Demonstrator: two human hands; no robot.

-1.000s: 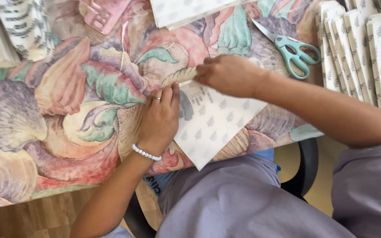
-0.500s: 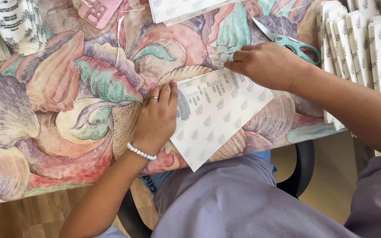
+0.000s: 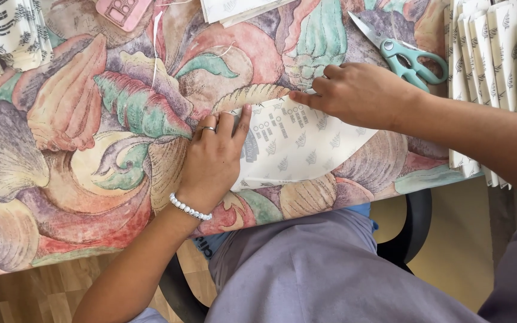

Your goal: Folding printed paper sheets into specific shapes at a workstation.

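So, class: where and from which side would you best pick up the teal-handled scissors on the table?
Probably by the teal handle loops of the scissors, coming from the right. The closed blades point up and left, while the loops lie flat and uncovered just beyond the right hand.

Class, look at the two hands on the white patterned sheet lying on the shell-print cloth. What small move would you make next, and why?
Probably slide the right hand along the sheet's top edge to press the fold flat. The left hand lies flat on the white patterned sheet, pinning its left side, while the right fingertips press near its upper corner. The scissors lie untouched beside that hand.
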